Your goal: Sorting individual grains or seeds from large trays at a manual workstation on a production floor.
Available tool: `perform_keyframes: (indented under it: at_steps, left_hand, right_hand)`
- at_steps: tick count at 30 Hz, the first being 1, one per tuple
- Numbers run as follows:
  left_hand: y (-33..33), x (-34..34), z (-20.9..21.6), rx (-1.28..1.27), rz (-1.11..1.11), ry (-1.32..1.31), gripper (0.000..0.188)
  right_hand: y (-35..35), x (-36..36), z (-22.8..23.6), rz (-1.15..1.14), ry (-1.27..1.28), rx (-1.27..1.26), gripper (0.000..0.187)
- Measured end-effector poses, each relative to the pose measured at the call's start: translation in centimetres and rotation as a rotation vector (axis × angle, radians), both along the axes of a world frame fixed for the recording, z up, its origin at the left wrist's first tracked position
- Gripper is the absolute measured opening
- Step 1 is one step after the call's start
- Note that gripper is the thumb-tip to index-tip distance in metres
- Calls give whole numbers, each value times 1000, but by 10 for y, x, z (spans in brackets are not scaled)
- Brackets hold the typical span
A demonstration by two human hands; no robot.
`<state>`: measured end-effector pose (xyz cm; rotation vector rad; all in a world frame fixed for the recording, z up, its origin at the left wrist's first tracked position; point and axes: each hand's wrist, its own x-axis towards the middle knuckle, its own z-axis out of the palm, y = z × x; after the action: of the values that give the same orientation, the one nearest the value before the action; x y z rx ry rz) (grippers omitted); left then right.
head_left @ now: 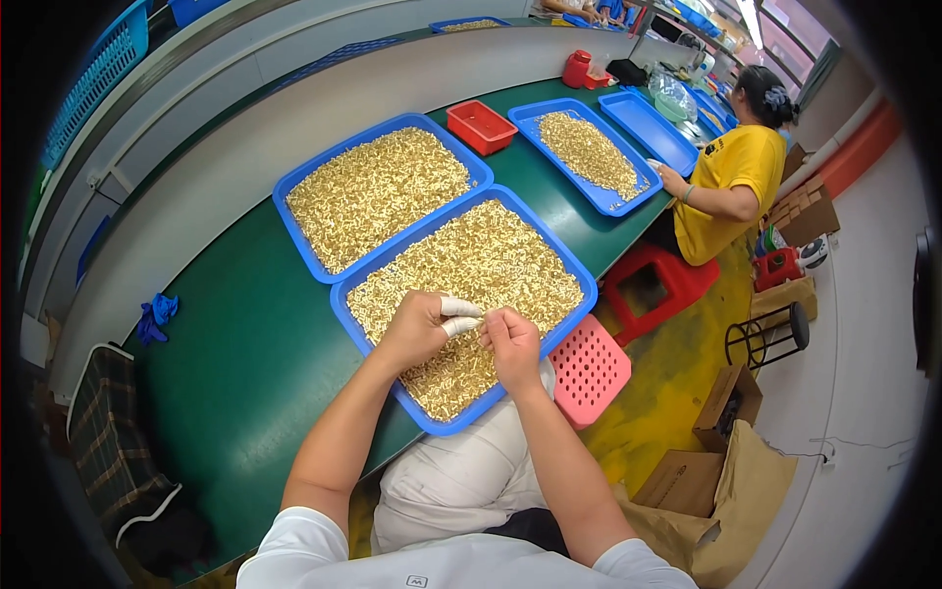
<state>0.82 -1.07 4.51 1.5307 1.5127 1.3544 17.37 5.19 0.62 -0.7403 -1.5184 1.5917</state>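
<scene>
Pink stool (592, 371) flanks blue tray (444, 427); red bin (465, 133) beyond.

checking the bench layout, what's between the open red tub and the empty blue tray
The head view shows a blue tray holding a heap of gold-coloured pieces between them.

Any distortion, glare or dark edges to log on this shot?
Head view: black corners from the fisheye; grey partition visibly bowed; bright glare at the ceiling light; pale sheen on the green table; detail between left hand and right hand too small to tell.
</scene>
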Motion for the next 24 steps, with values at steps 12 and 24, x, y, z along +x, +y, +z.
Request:
perform_keyframes:
  at_steps: [12,24]
  left_hand:
    - [0,6,10,-12,-13,-47,22]
    - [9,1,-26,102,391,-3,17]
  right_hand:
    - [3,3,-2,-21,11,-9,28]
    - [50,-57,94,-207,-121,463,42]
